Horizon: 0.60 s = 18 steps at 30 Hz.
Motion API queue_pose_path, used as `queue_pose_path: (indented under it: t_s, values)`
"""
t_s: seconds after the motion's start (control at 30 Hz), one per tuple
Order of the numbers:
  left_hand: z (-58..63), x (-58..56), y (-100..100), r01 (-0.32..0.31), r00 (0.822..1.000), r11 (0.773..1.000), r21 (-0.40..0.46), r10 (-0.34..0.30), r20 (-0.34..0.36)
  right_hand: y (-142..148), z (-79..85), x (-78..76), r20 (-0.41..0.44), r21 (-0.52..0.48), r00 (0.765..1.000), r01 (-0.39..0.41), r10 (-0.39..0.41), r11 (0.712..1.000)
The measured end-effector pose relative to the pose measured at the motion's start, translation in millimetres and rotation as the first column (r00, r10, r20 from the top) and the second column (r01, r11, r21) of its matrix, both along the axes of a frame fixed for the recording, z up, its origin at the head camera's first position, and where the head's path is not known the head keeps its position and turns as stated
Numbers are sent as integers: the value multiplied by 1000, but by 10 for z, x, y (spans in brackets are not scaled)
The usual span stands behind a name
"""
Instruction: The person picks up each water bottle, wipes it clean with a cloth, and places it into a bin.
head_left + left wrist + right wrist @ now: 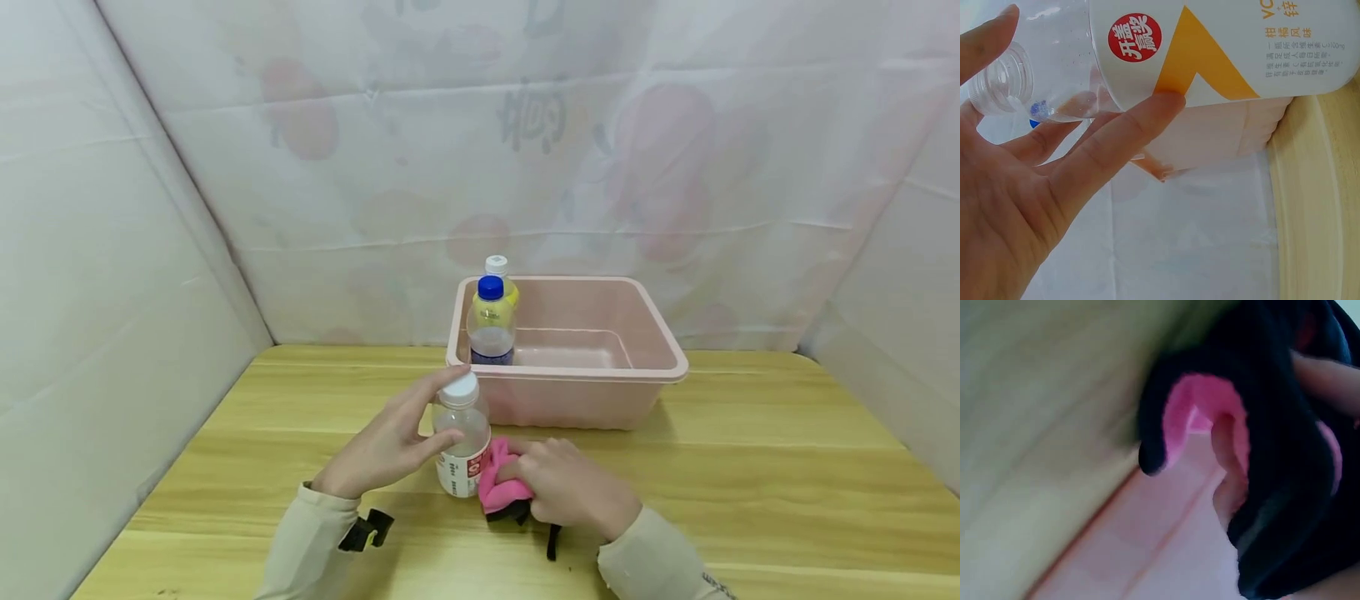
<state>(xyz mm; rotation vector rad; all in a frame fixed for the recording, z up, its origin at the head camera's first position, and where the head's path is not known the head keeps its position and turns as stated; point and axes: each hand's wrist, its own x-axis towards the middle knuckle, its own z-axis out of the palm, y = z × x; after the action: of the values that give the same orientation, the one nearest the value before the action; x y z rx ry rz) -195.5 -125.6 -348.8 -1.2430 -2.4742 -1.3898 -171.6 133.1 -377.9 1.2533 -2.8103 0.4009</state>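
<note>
A clear plastic bottle (pixel 467 429) with a white cap and a printed label stands upright on the table in the head view. My left hand (pixel 390 442) holds it from the left, fingers at the cap and thumb on its side. In the left wrist view the white and orange label (pixel 1222 56) shows close up, with a digit lying against it. My right hand (pixel 573 487) grips a pink and black cloth (pixel 495 479) beside the bottle's lower right side. Dark folds of that cloth (pixel 1279 462) cover part of the fingers in the right wrist view.
Behind the bottle sits a pale pink basin (pixel 577 400). At its left end are a blue-capped bottle (pixel 491 321) and a white-capped bottle (pixel 497 265) with yellow on it. The wooden table (pixel 765 467) is bounded by pale fabric walls (pixel 420 183).
</note>
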Motion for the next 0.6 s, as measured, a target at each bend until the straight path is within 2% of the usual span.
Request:
queue_pose_path:
  t_s: [0.13,0.4,0.6]
  values:
    - [-10,-2,15,4,1000,1000,3,-4,8,9,-57,4,-4,16,1000,11,-11,1000]
    - [-1,-10,59,6,1000,1000,-10,-6,6,68,-26,15,-11,21,1000,8,-8,1000]
    - [2,-7,69,4,1000,1000,-16,-3,8,115,36,18,-54,-32,999,-11,10,999]
